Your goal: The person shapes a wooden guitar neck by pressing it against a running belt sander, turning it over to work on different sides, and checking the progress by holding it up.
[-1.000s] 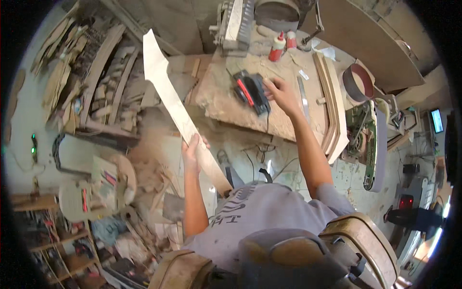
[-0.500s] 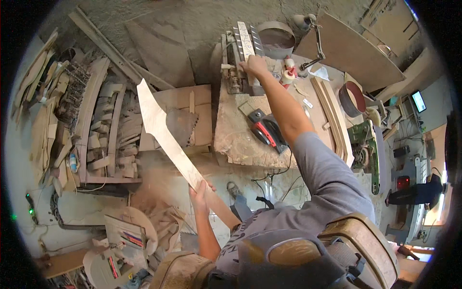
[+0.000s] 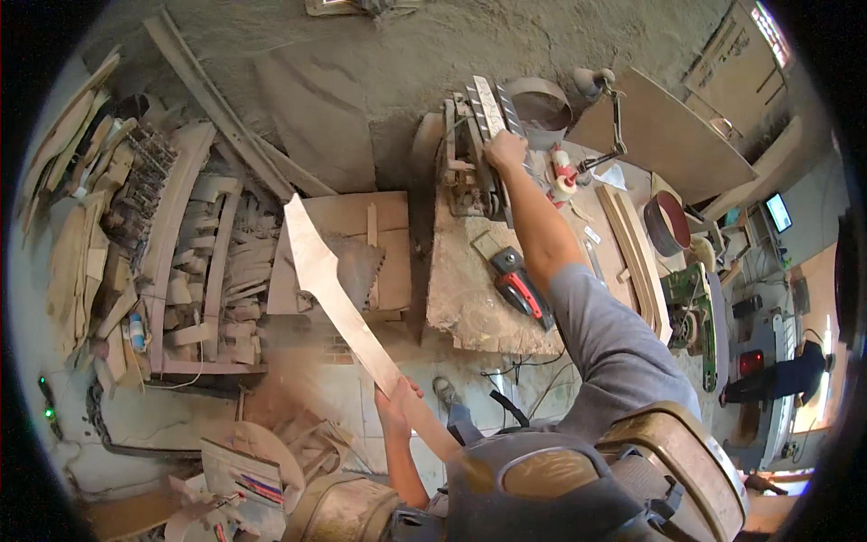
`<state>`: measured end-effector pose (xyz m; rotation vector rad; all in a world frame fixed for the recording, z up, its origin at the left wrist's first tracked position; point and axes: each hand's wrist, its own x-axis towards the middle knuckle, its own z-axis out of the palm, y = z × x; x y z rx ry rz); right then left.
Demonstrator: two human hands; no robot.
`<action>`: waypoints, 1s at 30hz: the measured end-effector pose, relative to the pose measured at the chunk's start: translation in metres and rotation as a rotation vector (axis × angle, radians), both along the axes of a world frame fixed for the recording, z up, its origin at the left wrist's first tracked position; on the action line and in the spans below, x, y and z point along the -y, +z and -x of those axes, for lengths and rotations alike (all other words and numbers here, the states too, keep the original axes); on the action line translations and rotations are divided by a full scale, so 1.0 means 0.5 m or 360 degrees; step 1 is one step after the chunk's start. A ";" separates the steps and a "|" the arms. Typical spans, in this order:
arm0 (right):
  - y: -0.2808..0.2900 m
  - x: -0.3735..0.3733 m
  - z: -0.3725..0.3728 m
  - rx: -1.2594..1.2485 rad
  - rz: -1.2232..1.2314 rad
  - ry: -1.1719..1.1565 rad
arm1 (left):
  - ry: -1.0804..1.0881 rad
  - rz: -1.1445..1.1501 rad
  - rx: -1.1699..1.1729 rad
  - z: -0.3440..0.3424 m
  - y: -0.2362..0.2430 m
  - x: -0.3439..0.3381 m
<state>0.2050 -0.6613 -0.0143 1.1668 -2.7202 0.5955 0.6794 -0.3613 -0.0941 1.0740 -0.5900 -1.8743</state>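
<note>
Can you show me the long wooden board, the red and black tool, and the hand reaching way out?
Long wooden board (image 3: 348, 316), head view, middle of its flat face.
Red and black tool (image 3: 521, 287), head view, on its body.
Right hand (image 3: 504, 150), head view, back of the hand.

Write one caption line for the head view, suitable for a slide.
Left hand grips a long curved wooden strip while right hand reaches a bench machine.

smooth pale wood plank (image 3: 348, 312) — dusty, rough workbench (image 3: 470, 303)

dusty concrete floor (image 3: 361, 54), wood offcut piles (image 3: 135, 235) left, possibly bright window (image 3: 768, 27) top right.
</note>
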 end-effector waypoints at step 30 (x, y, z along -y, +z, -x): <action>0.066 -0.550 -0.370 0.0626 0.0664 0.1027 | -0.0047 0.0314 -0.0728 0.234 0.094 0.192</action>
